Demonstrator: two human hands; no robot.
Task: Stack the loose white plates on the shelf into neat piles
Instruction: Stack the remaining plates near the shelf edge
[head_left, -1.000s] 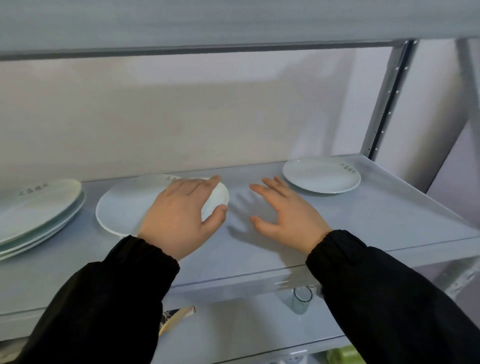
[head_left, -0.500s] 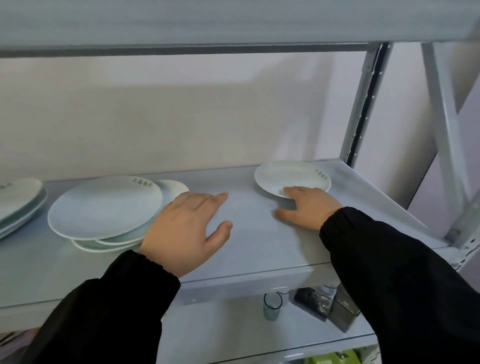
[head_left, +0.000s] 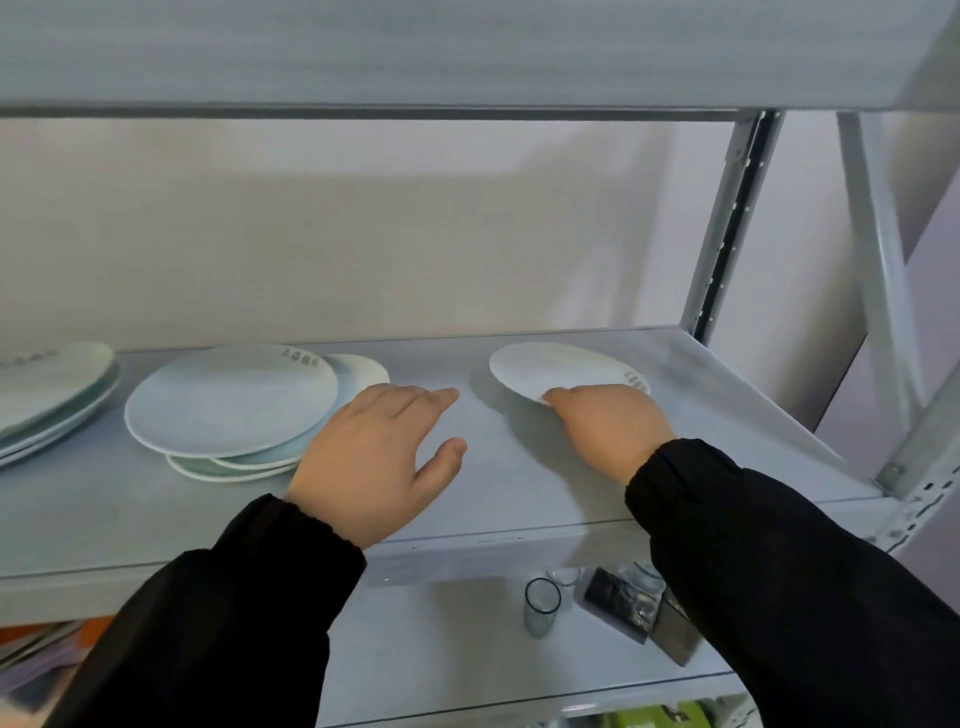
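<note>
A single white plate (head_left: 550, 366) lies at the right of the grey shelf (head_left: 498, 499). My right hand (head_left: 608, 426) holds its near rim, thumb on top, the other fingers hidden under the edge. My left hand (head_left: 374, 452) hovers flat over the bare shelf middle with fingers spread, holding nothing. Just left of it sits an uneven pile of white plates (head_left: 228, 400), the top one large, smaller ones poking out beneath. A second pile of plates (head_left: 47, 384) is at the far left, cut off by the frame edge.
The upper shelf board (head_left: 467, 57) hangs low overhead. A perforated metal post (head_left: 727, 223) stands at the back right corner. On the lower shelf stand a small glass (head_left: 542, 605) and a dark box (head_left: 618, 608).
My left hand came off the middle pile and drew rightward over bare shelf. My right hand reached to the single plate and took its near rim. The view shifted right.
</note>
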